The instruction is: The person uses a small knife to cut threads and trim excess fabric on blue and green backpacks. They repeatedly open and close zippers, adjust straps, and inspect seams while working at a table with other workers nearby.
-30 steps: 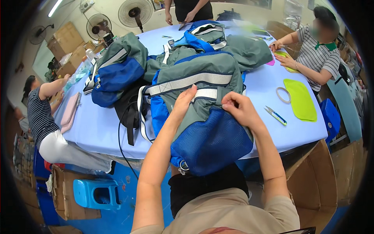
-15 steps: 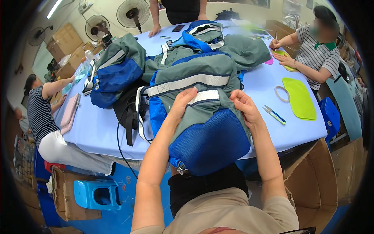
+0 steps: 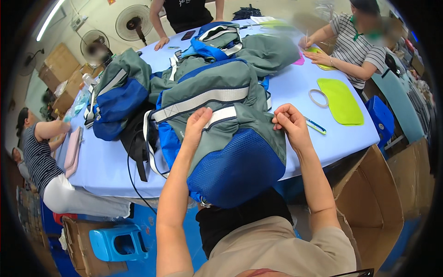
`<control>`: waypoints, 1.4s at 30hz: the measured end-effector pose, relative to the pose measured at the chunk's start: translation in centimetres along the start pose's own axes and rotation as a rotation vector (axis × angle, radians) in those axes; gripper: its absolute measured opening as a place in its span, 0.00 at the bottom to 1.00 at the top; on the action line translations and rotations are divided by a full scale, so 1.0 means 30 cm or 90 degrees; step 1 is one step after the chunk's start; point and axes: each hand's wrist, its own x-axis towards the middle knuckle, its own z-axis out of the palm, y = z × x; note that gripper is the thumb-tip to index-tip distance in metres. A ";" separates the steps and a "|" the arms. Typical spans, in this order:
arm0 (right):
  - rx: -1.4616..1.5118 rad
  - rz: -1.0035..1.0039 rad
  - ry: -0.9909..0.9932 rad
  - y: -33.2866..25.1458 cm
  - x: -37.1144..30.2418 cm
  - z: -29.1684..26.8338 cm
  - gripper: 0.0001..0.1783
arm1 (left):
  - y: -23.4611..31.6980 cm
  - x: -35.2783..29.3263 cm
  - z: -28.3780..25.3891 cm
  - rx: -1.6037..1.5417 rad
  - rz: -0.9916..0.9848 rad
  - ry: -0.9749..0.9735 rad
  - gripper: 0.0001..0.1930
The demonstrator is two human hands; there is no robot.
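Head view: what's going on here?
The person's left hand holds a grey-blue bag near its short white strap. The right hand is pinched shut by the bag's right edge; whether it holds anything is unclear. The bag's lower end overhangs the table. Snips lie beside the right hand.

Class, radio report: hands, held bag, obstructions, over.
Left hand gripping grey-blue bag. Right hand pinched beside it, contact unclear. Snips partly hidden behind right hand.
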 end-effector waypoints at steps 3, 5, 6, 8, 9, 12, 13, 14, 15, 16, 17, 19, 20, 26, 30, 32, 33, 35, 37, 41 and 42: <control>-0.029 -0.052 0.052 -0.009 -0.024 -0.012 0.08 | -0.018 0.001 0.003 0.075 0.045 0.002 0.11; -0.069 -0.117 0.076 -0.024 -0.007 -0.002 0.09 | -0.035 -0.027 0.054 0.214 0.112 0.080 0.15; -0.096 -0.158 0.082 -0.038 0.011 0.010 0.10 | -0.046 -0.041 0.076 0.351 0.202 0.104 0.14; -0.144 -0.207 0.075 -0.065 0.046 0.031 0.14 | -0.053 -0.071 0.118 0.523 0.316 0.116 0.13; -0.183 -0.249 0.082 -0.080 0.065 0.053 0.15 | -0.046 -0.089 0.138 0.559 0.338 0.104 0.12; -0.295 -0.374 0.079 -0.122 0.133 0.128 0.21 | -0.030 -0.123 0.174 0.688 0.427 0.006 0.12; -0.387 -0.400 0.088 -0.138 0.150 0.147 0.23 | -0.029 -0.130 0.186 0.706 0.449 -0.033 0.12; -0.477 -0.424 0.095 -0.153 0.161 0.173 0.24 | -0.037 -0.138 0.190 0.697 0.455 -0.038 0.12; -0.567 -0.448 0.103 -0.161 0.169 0.194 0.26 | -0.048 -0.142 0.192 0.689 0.463 -0.045 0.12; -0.603 -0.435 0.101 -0.161 0.171 0.202 0.29 | -0.056 -0.145 0.194 0.679 0.471 -0.051 0.12; -0.589 -0.385 0.087 -0.159 0.161 0.194 0.30 | -0.058 -0.145 0.199 0.685 0.475 -0.051 0.12; -0.554 -0.282 0.051 -0.128 0.132 0.167 0.32 | -0.068 -0.148 0.195 0.706 0.477 -0.045 0.13; -0.565 -0.332 0.067 -0.127 0.103 0.172 0.27 | -0.082 -0.155 0.184 0.701 0.439 -0.070 0.11; -0.683 -0.482 -0.258 -0.093 -0.187 0.270 0.13 | -0.249 -0.133 0.100 0.658 0.369 -0.074 0.14; -0.722 -0.458 -0.216 0.003 -0.279 0.289 0.11 | -0.238 -0.112 0.116 0.627 0.445 -0.056 0.14; -0.702 -0.450 -0.181 0.034 -0.280 0.270 0.11 | -0.238 -0.100 0.122 0.622 0.454 -0.046 0.14; -0.696 -0.456 -0.171 0.043 -0.281 0.266 0.11 | -0.239 -0.096 0.124 0.623 0.456 -0.043 0.14; -0.684 -0.470 -0.153 0.060 -0.288 0.259 0.11 | -0.243 -0.094 0.128 0.621 0.459 -0.039 0.14; -0.660 -0.492 -0.116 0.091 -0.295 0.249 0.10 | -0.244 -0.091 0.128 0.618 0.464 -0.036 0.14; -0.646 -0.497 -0.076 0.141 -0.309 0.232 0.10 | -0.256 -0.097 0.117 0.613 0.463 -0.034 0.15; -0.645 -0.496 -0.074 0.140 -0.311 0.234 0.10 | -0.260 -0.100 0.114 0.611 0.464 -0.032 0.15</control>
